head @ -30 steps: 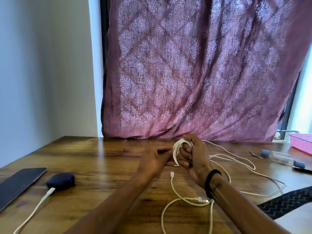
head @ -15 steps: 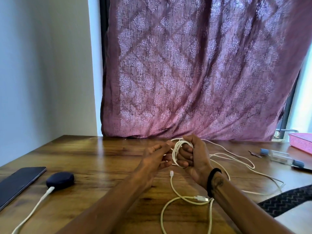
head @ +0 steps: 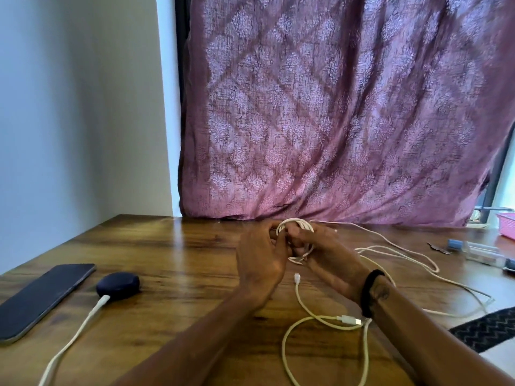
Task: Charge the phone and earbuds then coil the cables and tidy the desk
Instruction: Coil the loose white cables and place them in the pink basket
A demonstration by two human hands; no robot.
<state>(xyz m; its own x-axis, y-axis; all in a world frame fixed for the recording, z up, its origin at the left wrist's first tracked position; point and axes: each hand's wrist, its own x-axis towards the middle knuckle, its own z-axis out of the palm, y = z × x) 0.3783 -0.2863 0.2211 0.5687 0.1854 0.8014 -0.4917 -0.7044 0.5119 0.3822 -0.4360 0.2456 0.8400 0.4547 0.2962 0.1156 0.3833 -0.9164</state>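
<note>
Loose cream-white charging cable (head: 312, 320): nearest, looped on the wooden desk top (head: 172, 257), two plug ends bare, one just below the hands; same lie as half a second ago.
Flat dark phone (head: 41, 298): face up at the near left edge, no cable in it.
Dark blue oval earbuds case (head: 118, 285): just right of the phone, white plug and lead (head: 80, 327) in its near side.
Left hand (head: 260, 260): now closed in against the right, fingers on the coil; half a second ago, fingers spread and apart from it.
Right hand (head: 327, 260): wrapped round the coil, black band at the wrist.
Small white cable coil (head: 295, 228): held between both hands above the desk; exact finger hold hard to make out, probably a pinch from each side.
Trailing white cable (head: 404, 254): slack across the desk to the right.
Clear tube with blue caps (head: 473, 250): far right.
Pink plastic basket (head: 505, 224): right edge.
Mauve patterned curtain (head: 334, 107): behind the desk.
Pale wall (head: 78, 107): left.
</note>
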